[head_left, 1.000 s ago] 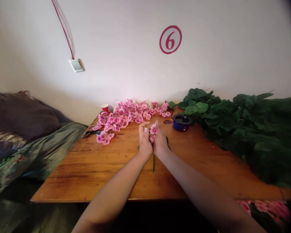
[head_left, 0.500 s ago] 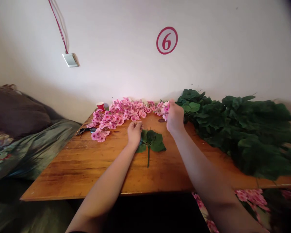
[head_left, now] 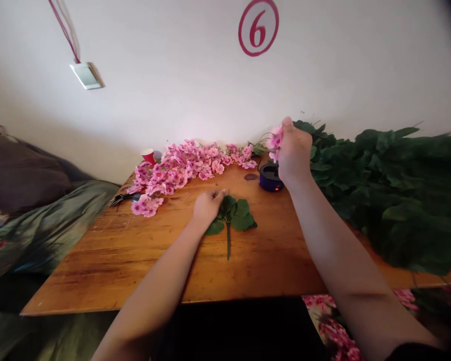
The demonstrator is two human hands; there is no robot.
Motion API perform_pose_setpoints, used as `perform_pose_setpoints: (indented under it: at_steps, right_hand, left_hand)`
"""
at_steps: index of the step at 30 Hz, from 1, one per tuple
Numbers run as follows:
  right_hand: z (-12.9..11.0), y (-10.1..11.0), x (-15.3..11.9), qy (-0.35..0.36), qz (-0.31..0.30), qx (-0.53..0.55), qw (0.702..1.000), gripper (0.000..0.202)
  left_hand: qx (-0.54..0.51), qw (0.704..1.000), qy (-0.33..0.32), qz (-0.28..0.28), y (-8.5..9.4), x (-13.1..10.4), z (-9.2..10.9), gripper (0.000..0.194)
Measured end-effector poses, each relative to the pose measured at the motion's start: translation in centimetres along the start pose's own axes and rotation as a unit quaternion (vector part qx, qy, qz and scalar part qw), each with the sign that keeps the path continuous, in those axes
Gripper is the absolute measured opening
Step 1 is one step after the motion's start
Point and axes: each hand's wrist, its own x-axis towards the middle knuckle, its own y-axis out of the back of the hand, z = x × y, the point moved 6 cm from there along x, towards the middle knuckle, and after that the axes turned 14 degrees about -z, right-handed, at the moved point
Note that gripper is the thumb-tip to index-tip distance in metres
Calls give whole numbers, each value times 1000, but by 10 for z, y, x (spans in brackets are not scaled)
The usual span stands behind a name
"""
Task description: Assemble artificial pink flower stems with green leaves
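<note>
My right hand (head_left: 295, 153) is raised toward the wall, closed around a sprig of pink artificial flowers (head_left: 275, 143). Just below it stands a small round blue device (head_left: 268, 178) with a dark hollow top and a red light. On the tabletop lies a green artificial leaf spray (head_left: 242, 215), its stem pointing toward me. My left hand (head_left: 207, 206) rests at the spray's upper left, fingers curled and closed on the leaves; the fingertips are partly hidden. A heap of pink artificial flowers (head_left: 188, 165) spreads along the back of the table, left of the device.
A large pile of green leaf sprays (head_left: 391, 195) covers the right of the wooden table (head_left: 135, 260). A red cup (head_left: 148, 156) and dark-handled cutters (head_left: 122, 199) are at the back left. More pink flowers (head_left: 338, 336) lie below the front edge. Covered bundles (head_left: 56, 215) stand to the left.
My right hand has moved right and up with the pink flowers, bringing the blue device into view. The left hand stays by the leaf spray. My view has tilted down slightly.
</note>
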Motion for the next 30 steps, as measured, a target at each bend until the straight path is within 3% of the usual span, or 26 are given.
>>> perform_pose_setpoints:
  at_steps: [2, 4, 6, 10, 15, 23, 26, 30]
  right_hand:
    - [-14, -3, -5, 5, 12, -5, 1000, 58]
    - [-31, -11, -13, 16, 4, -37, 999, 58]
    - [-48, -20, -20, 27, -17, -76, 997, 59]
    - [-63, -32, -28, 47, -51, -103, 992, 62]
    - [-57, -29, -23, 40, -47, -93, 994, 61]
    - [-42, -17, -14, 37, -26, -110, 993, 59]
    - [-37, -9, -9, 40, -28, -146, 988, 60]
    - [-27, 7, -1, 39, -30, -193, 980, 59]
  left_hand:
    - [70, 994, -76, 28, -1, -6, 20, 39]
    - [112, 989, -96, -4, -12, -9, 28, 39]
    - [160, 985, -54, -40, -22, -11, 26, 41]
    - [247, 966, 49, -52, -28, -12, 14, 40]
    - [234, 962, 113, -79, -29, -9, 2, 36]
    - [163, 979, 101, -74, -29, -4, -9, 23]
    - [124, 989, 69, -40, -19, -3, -3, 19]
    - [168, 984, -19, 48, 9, -10, 25, 18]
